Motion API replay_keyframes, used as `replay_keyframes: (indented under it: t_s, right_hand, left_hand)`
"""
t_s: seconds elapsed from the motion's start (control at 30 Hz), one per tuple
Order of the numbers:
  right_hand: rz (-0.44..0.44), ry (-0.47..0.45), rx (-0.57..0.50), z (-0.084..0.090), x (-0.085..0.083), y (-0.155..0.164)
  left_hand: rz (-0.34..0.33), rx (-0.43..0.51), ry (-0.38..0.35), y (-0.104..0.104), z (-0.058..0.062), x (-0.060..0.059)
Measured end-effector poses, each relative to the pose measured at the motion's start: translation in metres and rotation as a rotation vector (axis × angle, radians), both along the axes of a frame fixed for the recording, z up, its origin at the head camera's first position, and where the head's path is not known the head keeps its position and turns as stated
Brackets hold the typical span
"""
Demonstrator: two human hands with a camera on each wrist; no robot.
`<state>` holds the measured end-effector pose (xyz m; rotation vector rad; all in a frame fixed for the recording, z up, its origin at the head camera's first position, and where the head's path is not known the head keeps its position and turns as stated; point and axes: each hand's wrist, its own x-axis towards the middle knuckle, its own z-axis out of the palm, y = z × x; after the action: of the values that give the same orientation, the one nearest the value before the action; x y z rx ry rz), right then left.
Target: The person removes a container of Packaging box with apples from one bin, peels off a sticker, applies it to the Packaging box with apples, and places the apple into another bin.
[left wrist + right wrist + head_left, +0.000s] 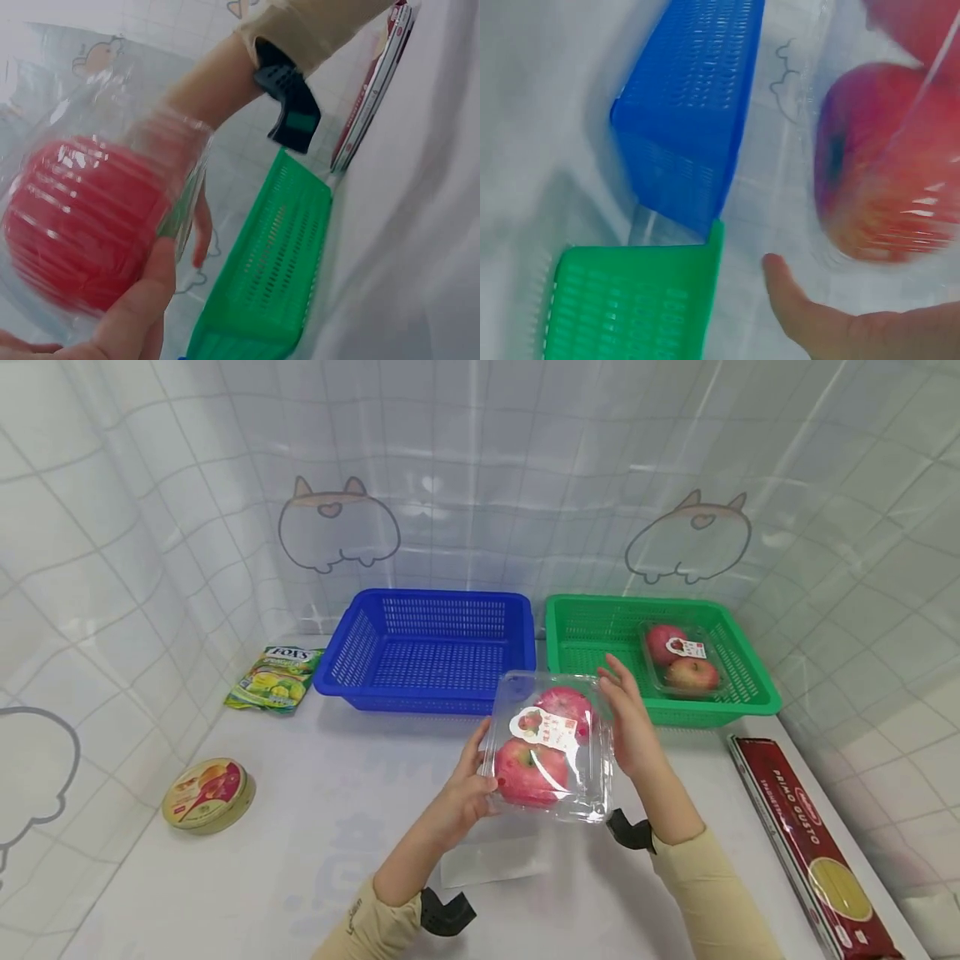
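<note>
A clear plastic box of apples [531, 772], two red ones under a white label, hangs tilted above the table in the head view. My left hand [461, 793] grips its left side, with thumb and fingers at the edge. At the box's right edge is my right hand [630, 718], its fingers extended upward. Close up in the left wrist view, one apple [82, 225] shows through the plastic beside the left hand's fingers [135, 315]. In the right wrist view a straight digit of the right hand [840, 330] lies near the apple box [885, 165].
Behind stand a blue basket [423, 700] and a green basket [600, 602]; the green one holds another box of apples [692, 675]. A candy bag [276, 681] and a round tin [206, 793] lie left. A red spaghetti pack [810, 843] lies at right.
</note>
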<state>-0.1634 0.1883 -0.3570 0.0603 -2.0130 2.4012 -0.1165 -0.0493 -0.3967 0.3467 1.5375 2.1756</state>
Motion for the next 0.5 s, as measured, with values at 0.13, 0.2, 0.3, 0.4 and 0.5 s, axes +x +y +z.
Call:
replay_keyframes:
  t_s: [0.13, 0.2, 0.3, 0.4, 0.5]
  right_hand:
    - [0.025, 0.003, 0.023, 0.0, 0.02, -0.003]
    - [0.054, 0.001, 0.079, -0.001, 0.03, -0.007]
    - [0.105, -0.025, 0.146, -0.006, 0.04, -0.013]
    - [0.125, -0.055, 0.153, -0.01, 0.044, -0.019]
    - [0.107, -0.071, 0.102, -0.012, 0.044, -0.023]
  left_hand:
    - [0.122, -0.022, 0.043, 0.001, 0.002, -0.002]
    - [0.177, -0.029, 0.076, 0.002, 0.003, -0.004]
    - [0.237, -0.017, 0.118, 0.003, 0.003, -0.007]
    - [0.27, -0.002, 0.137, 0.004, 0.004, -0.011]
    - [0.276, -0.002, 0.147, 0.007, 0.003, -0.017]
